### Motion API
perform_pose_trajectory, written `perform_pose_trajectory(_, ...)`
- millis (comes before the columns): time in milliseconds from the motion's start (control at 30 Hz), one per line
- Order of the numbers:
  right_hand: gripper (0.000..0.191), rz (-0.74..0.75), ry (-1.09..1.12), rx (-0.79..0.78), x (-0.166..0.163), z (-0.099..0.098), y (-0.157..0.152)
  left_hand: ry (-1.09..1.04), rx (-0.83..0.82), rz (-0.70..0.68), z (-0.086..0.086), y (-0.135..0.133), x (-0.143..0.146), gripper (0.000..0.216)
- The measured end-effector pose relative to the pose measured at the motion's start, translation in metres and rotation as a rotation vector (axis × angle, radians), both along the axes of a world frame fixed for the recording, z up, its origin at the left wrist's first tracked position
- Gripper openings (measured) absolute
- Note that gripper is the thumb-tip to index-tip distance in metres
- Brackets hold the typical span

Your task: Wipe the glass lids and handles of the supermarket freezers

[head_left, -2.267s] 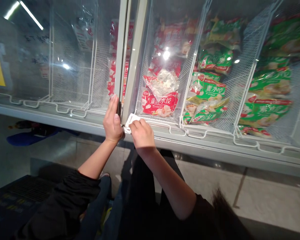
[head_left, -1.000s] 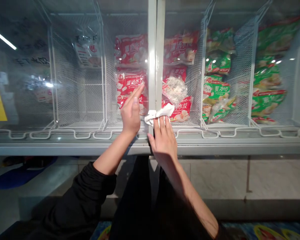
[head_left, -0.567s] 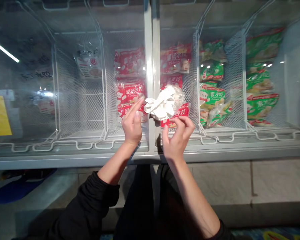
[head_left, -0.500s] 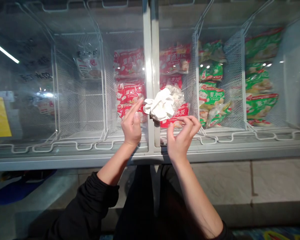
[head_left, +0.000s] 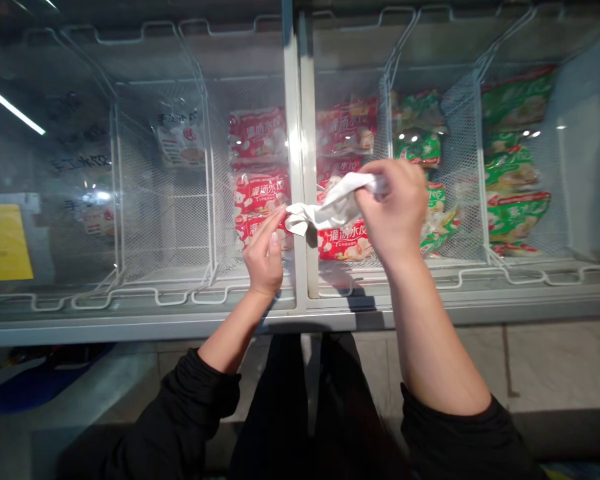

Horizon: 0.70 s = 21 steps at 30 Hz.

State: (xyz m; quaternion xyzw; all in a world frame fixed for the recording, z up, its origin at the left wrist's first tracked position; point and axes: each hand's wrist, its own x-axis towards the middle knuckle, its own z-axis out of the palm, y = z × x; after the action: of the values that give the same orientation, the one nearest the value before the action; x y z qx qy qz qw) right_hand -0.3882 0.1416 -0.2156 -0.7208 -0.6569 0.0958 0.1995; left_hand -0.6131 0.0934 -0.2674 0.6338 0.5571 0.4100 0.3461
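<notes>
On the glass front of a shop freezer: at far left, a yellow rectangular paper notice [head_left: 3, 241] is being displayed behind the pane, beside white wire-mesh baskets [head_left: 160, 220]. The left hand [head_left: 263, 257] is being held against the glass, fingers together and stretched upward, tips just beside the left end of a crumpled white cloth [head_left: 325, 208]; contact cannot be told. The cloth is being stretched across the grey upright door frame [head_left: 295, 133], in front of red plastic dumpling bags [head_left: 259, 133]. Its right end is being clamped in the curled fingers of the right hand [head_left: 395, 213]. Green plastic bags [head_left: 515, 167] are being stored in the right-hand baskets.
</notes>
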Motion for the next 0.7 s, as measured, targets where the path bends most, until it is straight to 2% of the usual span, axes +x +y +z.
perform_pose_trajectory(67, 0.027, -0.12, -0.009, 0.111, 0.005, 0.016, 0.003, 0.009, -0.006, 0.001, 0.001, 0.0, 0.0, 0.047)
perform_pose_trajectory(133, 0.019, -0.152, -0.001, 0.139, -0.001, 0.027, -0.004, 0.027, -0.005, 0.003, 0.002, -0.001, 0.0, 0.049)
perform_pose_trajectory(233, 0.015, -0.029, 0.005, 0.038, -0.026, 0.028, -0.036, 0.051, -0.014, 0.007, 0.003, -0.001, 0.0, 0.05)
perform_pose_trajectory(333, 0.017, 0.153, -0.013, -0.116, -0.055, 0.014, -0.083, 0.059, -0.028, 0.0, 0.004, -0.001, 0.0, 0.05)
perform_pose_trajectory(400, 0.021, 0.206, -0.028, -0.141, -0.067, 0.007, -0.112, 0.046, -0.029, -0.005, 0.004, -0.001, 0.0, 0.051)
perform_pose_trajectory(533, 0.027, 0.136, 0.051, 0.028, -0.067, 0.007, -0.143, 0.019, -0.022, -0.007, 0.003, -0.001, 0.0, 0.05)
perform_pose_trajectory(633, 0.035, 0.036, 0.111, 0.105, -0.055, 0.01, -0.142, 0.026, -0.022, -0.008, 0.002, -0.002, -0.001, 0.049)
perform_pose_trajectory(700, 0.042, -0.012, 0.106, 0.062, -0.048, 0.009, -0.134, 0.031, -0.02, -0.005, 0.001, -0.002, -0.001, 0.049)
